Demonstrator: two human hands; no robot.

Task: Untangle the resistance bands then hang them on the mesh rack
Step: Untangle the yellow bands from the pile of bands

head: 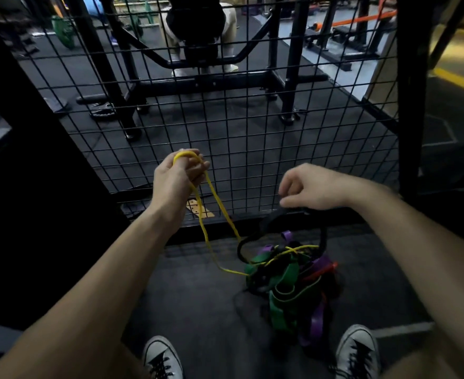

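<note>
Our forearms are bare from elbow to wrist, with no sleeves, and the left hand point(176, 175) and right hand point(311, 187) wear nothing. Below the hands, we wear grey canvas sneakers point(163, 358) with pale toe caps and black laces.

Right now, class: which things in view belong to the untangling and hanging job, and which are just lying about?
Belongs to the job:
- yellow band, held by the left hand
- black band, gripped by the right hand
- tangled pile of bands on the floor
- mesh rack

Just lying about:
- gym frame behind the mesh
- orange bar
- green weight plate
</note>
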